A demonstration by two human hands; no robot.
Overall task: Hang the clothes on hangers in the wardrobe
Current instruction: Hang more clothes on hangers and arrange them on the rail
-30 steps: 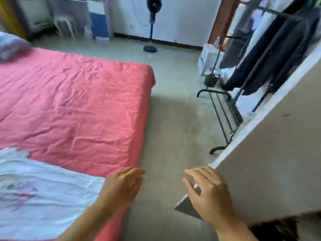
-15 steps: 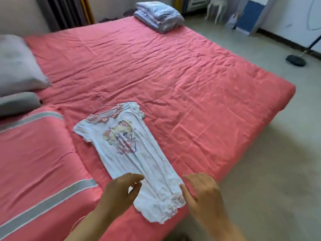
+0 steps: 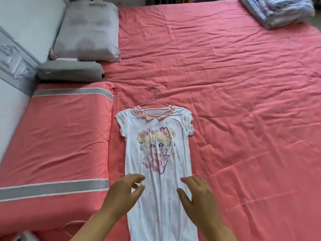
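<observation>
A white dress [image 3: 157, 153] is lying flat on a pink bed [image 3: 234, 94], running from the centre of the frame down to the lower edge. It is bearing a cartoon print of a girl across the chest and a pink frilled collar at the top. A wire hanger [image 3: 152, 100] is sitting inside the neckline, its hook projecting above the collar onto the bedsheet.

The left hand [image 3: 123, 193], at lower centre, is hovering over the dress's left edge with fingers loosely spread and slightly curled; its grip is holding nothing. The right hand [image 3: 199, 197], just to the right, is reaching over the dress's right edge with fingers extended and thumb apart, its grip likewise holding nothing. Whether either hand is touching the fabric cannot be told.

A folded pink quilt [image 3: 55, 145] with grey stripes is occupying the left of the frame, lying just beside the dress. At upper left, a pale pillow [image 3: 88, 32] is resting above a grey pillow [image 3: 69, 71]. A folded stack of striped bedding [image 3: 279, 9] is sitting at the upper right corner of the bed.
</observation>
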